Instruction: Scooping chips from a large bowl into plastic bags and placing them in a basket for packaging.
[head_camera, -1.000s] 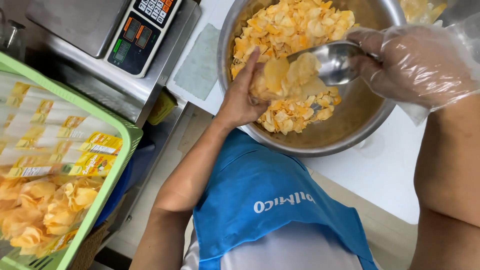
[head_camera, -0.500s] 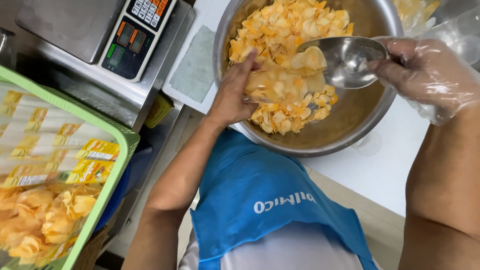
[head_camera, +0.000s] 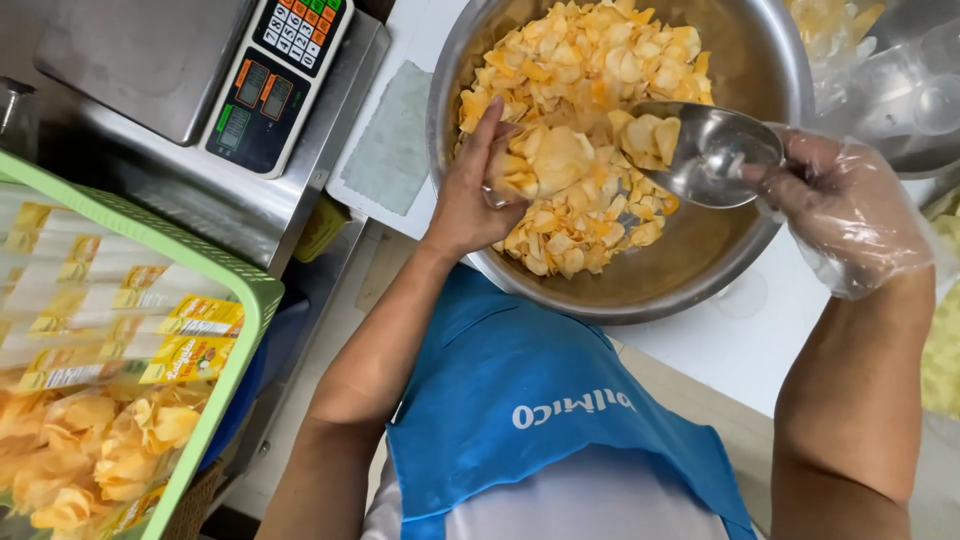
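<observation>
Two hands in the big steel bowl (head_camera: 740, 40). My left hand (head_camera: 470, 195) pinches open a clear bag (head_camera: 535, 165) of yellow chips over the chip pile (head_camera: 580, 70), at the bowl's near-left side. My gloved right hand (head_camera: 850, 205) grips the metal scoop (head_camera: 705, 150); since half a second ago it has dropped lower and right, mouth now loaded with chips, just beside the bag, no longer tipped at its opening. Bowl sits on the white counter (head_camera: 760, 345) by its near edge. Left of it lies a grey cloth (head_camera: 395, 140), then the scale (head_camera: 270, 85). Green tray (head_camera: 235, 320) of packed bags at far left, unchanged.
</observation>
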